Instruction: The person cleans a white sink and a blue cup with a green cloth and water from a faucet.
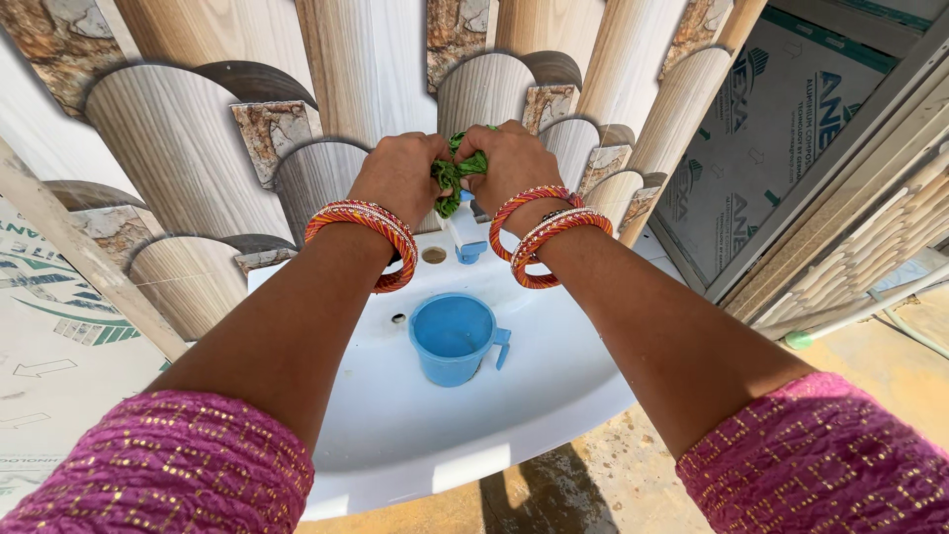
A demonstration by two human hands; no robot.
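Observation:
Both my hands are raised together over a white washbasin. My left hand and my right hand squeeze a small green cloth between them, fingers closed around it. Red and gold bangles ring both wrists. Below the hands stands a blue plastic mug in the basin bowl. A blue and white tap sits at the basin's back edge, partly hidden by my right wrist.
The wall behind the basin is clad in rounded wood-look and stone-look tile pieces. Printed board panels lean at the right, another at the left. A white pipe with a green end lies on the wet concrete floor.

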